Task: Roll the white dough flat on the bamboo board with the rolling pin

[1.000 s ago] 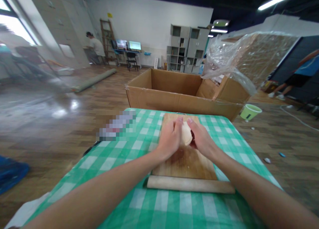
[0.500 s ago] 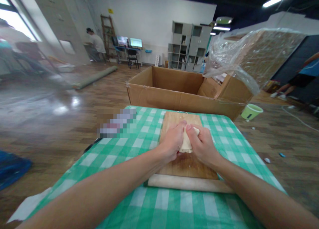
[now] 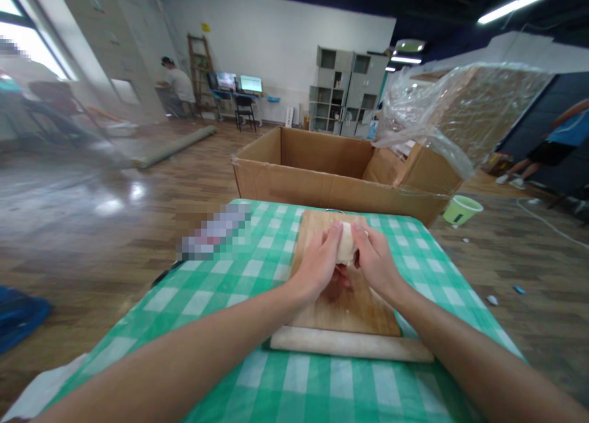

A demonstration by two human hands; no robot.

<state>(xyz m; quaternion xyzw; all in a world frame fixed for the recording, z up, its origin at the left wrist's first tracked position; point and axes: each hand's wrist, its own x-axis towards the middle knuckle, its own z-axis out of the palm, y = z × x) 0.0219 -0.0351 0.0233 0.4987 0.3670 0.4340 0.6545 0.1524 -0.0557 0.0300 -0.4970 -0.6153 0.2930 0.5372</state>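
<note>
A pale lump of dough (image 3: 346,244) is held between my two hands over the wooden cutting board (image 3: 340,316). My left hand (image 3: 322,255) closes on the dough's left side, thumb on top and some fingers curled beneath it. From the right, my right hand (image 3: 375,251) grips it with the thumb pressed near the top. Whether the dough touches the board is hidden by my hands. A wooden rolling pin (image 3: 352,344) lies along the board's near edge.
The table wears a green and white checked cloth (image 3: 257,325). A blurred-out object (image 3: 216,230) is at its left edge. Beyond stands a large open cardboard box (image 3: 322,181), with plastic-wrapped packaging (image 3: 478,110) behind. A light green bucket (image 3: 462,210) is on the floor at right.
The dough has been lifted and turned a little, now looking shorter between my hands. My left fingers now show beneath it. The camera view has shifted slightly.
</note>
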